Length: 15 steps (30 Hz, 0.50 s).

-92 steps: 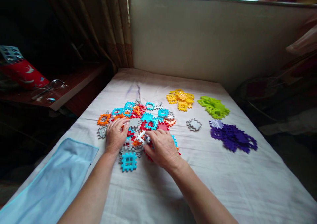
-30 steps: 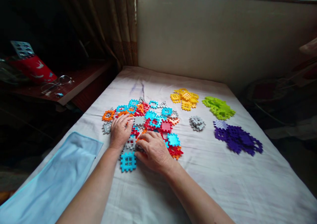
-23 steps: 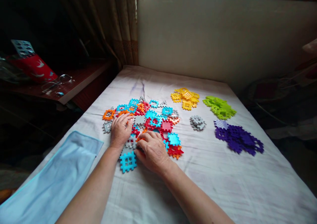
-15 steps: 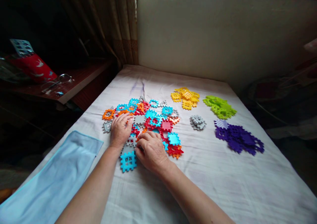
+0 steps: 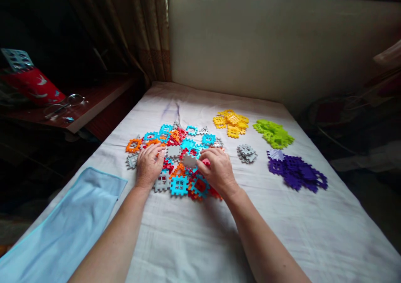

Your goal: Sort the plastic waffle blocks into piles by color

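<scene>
A mixed pile of toothed plastic building tiles in blue, red, orange and grey lies under both my hands. My left hand (image 5: pixel 149 165) rests on the pile's left side, its fingers stretched out over the pieces. Pinched between the thumb and fingers of my right hand (image 5: pixel 217 170) is a grey square tile (image 5: pixel 189 161), raised above the pile. Another grey tile (image 5: pixel 173 151) lies flat between the hands. Along the near edge are a blue window tile (image 5: pixel 179 185) and a grey window tile (image 5: pixel 162 182). My right hand hides part of the pile.
Right of the pile lie yellow tiles (image 5: pixel 232 123), green tiles (image 5: pixel 275 134), a small grey stack (image 5: pixel 247 153) and purple tiles (image 5: pixel 297 173). A light blue cloth (image 5: pixel 72 224) is spread on the left. Eyeglasses (image 5: pixel 64 106) sit on a side table (image 5: pixel 90 105).
My right hand has moved right and slightly up, with a grey tile now in its pinch. The blue window tile at the near edge has shifted right. My left hand stays in place.
</scene>
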Each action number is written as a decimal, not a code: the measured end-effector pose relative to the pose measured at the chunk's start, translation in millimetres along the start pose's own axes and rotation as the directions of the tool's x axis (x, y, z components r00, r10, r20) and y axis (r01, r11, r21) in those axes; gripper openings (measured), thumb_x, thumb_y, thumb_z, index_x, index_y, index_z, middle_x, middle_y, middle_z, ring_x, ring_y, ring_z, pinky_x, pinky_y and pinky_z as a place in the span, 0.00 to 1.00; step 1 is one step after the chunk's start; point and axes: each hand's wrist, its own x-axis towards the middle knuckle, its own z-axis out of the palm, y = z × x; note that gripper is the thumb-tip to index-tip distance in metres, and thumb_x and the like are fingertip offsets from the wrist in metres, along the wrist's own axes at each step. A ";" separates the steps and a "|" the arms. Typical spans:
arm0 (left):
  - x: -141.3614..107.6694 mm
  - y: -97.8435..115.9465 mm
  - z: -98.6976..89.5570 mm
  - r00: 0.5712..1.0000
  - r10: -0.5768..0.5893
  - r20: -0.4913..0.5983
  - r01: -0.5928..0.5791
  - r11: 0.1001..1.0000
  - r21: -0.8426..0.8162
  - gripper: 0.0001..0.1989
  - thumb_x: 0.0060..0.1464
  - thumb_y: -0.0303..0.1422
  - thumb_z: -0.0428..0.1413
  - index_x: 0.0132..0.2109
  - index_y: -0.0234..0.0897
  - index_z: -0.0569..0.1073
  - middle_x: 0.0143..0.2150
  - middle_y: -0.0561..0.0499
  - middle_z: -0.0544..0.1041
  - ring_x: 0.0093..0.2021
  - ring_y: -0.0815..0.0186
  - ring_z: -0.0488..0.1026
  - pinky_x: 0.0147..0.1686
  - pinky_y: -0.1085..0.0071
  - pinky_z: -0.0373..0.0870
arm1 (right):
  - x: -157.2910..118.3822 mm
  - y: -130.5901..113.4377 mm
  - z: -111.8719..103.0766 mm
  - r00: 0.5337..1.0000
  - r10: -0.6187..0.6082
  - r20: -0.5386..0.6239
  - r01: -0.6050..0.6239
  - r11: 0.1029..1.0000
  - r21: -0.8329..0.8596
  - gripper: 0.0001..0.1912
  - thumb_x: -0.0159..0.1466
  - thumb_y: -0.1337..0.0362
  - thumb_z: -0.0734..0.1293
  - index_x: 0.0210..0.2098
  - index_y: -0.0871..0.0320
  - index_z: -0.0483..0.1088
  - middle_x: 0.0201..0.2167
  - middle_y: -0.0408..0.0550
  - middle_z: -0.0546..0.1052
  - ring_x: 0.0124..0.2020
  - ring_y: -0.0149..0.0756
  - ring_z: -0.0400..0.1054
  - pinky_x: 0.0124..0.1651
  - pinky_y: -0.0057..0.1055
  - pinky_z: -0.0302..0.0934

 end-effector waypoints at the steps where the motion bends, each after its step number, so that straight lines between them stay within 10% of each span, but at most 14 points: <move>1: 0.1 -0.3 0.1 1.000 0.000 -0.001 0.000 1.000 0.000 0.17 0.62 0.41 0.47 0.43 0.41 0.79 0.52 0.45 0.80 0.56 0.57 0.73 0.61 0.54 0.62 | 2.8 8.4 -5.7 0.999 0.030 -0.031 -0.030 0.999 0.016 0.04 0.61 0.65 0.67 0.29 0.53 0.72 0.37 0.47 0.80 0.44 0.41 0.71 0.52 0.39 0.60; 9: 1.4 -3.6 2.0 1.000 0.020 -0.014 -0.020 1.000 0.001 0.17 0.61 0.42 0.47 0.41 0.42 0.79 0.51 0.45 0.80 0.55 0.56 0.74 0.59 0.54 0.63 | 5.7 90.3 -61.4 0.845 0.393 -0.364 -0.425 0.905 -0.011 0.11 0.58 0.56 0.63 0.30 0.55 0.74 0.41 0.52 0.81 0.43 0.44 0.72 0.48 0.38 0.63; 15: 1.9 -4.9 1.8 0.999 0.034 -0.012 -0.033 0.999 0.014 0.18 0.60 0.42 0.47 0.42 0.41 0.79 0.51 0.44 0.80 0.55 0.53 0.73 0.58 0.52 0.65 | -6.7 130.9 -62.9 0.739 0.530 -0.416 -0.610 0.788 -0.080 0.12 0.53 0.56 0.63 0.27 0.55 0.75 0.38 0.54 0.80 0.38 0.46 0.69 0.46 0.42 0.62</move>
